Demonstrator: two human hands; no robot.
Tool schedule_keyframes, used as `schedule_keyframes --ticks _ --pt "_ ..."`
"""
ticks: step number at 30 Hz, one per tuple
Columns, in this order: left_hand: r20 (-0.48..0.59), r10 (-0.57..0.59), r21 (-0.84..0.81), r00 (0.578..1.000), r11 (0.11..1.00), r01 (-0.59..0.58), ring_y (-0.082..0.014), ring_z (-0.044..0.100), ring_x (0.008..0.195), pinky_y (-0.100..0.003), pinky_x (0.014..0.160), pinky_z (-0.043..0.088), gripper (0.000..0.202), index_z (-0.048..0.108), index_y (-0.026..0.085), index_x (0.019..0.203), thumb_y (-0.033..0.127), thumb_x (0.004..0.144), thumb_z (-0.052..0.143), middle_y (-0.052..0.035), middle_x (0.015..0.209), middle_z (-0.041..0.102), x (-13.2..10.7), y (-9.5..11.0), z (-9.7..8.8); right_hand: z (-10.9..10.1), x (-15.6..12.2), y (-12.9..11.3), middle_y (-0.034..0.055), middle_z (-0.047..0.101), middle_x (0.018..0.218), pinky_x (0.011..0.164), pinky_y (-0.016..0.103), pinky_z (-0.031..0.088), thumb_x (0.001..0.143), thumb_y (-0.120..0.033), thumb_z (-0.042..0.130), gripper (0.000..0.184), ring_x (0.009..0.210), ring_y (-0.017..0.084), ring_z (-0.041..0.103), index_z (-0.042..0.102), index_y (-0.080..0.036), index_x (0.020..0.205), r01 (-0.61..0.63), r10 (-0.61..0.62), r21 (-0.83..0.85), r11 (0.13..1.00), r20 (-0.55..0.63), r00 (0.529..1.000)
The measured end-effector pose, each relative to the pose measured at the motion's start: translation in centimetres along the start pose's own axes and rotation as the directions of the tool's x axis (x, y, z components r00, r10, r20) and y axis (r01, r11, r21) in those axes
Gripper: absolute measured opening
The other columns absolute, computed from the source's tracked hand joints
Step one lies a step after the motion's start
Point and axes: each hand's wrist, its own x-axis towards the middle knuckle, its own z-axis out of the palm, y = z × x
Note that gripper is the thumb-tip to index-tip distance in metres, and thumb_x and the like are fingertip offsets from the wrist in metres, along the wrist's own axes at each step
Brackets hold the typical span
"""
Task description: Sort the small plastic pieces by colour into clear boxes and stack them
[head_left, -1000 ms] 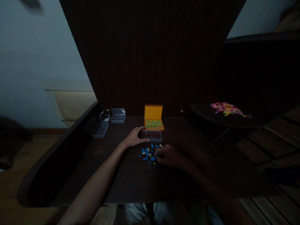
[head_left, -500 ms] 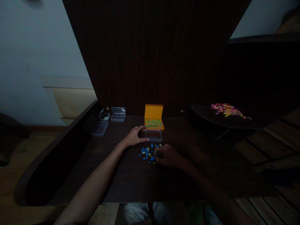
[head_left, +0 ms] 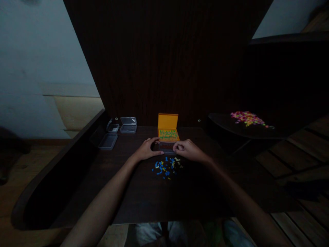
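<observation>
A small clear box (head_left: 166,147) with dark contents sits on the dark table (head_left: 144,192), just in front of an open orange box (head_left: 168,128) holding green and yellow bits. My left hand (head_left: 147,150) rests at the clear box's left side, thumb and fingers curved around its corner. My right hand (head_left: 186,150) hovers over the box's right edge with fingertips pinched together; what they hold is too small to see. A scatter of small blue, yellow and white pieces (head_left: 166,167) lies on the table just below both hands.
Several clear plastic boxes and lids (head_left: 119,130) sit at the table's back left. A heap of pink and yellow pieces (head_left: 247,118) lies on a dark side surface to the right. A dark wooden panel rises behind the table.
My right hand has lifted from the scattered pieces and moved up to the clear box's right edge. My left hand has stayed at the box.
</observation>
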Motion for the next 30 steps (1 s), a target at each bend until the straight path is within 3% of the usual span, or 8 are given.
schedule_keyframes --ticks 13,22,30 --pt "-0.003 -0.008 -0.016 1.0 1.0 0.008 -0.0265 0.058 0.11 -0.041 0.1 0.043 0.077 0.051 0.02 0.131 0.055 0.067 0.076 -0.0078 0.115 0.065 -0.1 0.1 0.1 1.1 2.8 1.7 0.0014 0.067 0.068 0.057 0.021 0.033 0.081 -0.016 0.056 0.017 0.057 0.011 0.052 0.073 -0.015 0.081 0.023 0.004 -0.162 0.986 0.165 0.986" --pt "0.006 -0.011 -0.011 1.0 1.0 0.011 -0.0267 0.059 0.109 -0.041 0.099 0.043 0.078 0.051 0.021 0.131 0.056 0.066 0.076 -0.0076 0.115 0.065 0.0 0.2 0.0 0.1 2.2 2.3 0.0032 0.073 0.079 0.061 0.023 0.038 0.08 -0.017 0.052 0.026 0.063 0.013 0.059 0.076 -0.017 0.091 0.046 -0.014 -0.213 0.976 0.15 0.989" --pt "0.006 -0.02 -0.006 1.0 1.0 0.02 -0.027 0.058 0.109 -0.042 0.098 0.044 0.078 0.05 0.021 0.132 0.054 0.066 0.076 -0.0078 0.115 0.066 -0.1 0.5 -0.1 0.5 2.0 2.0 0.004 0.076 0.088 0.068 0.024 0.043 0.08 -0.016 0.05 0.031 0.074 0.017 0.066 0.076 -0.019 0.096 0.008 0.035 -0.254 0.967 0.165 0.986"
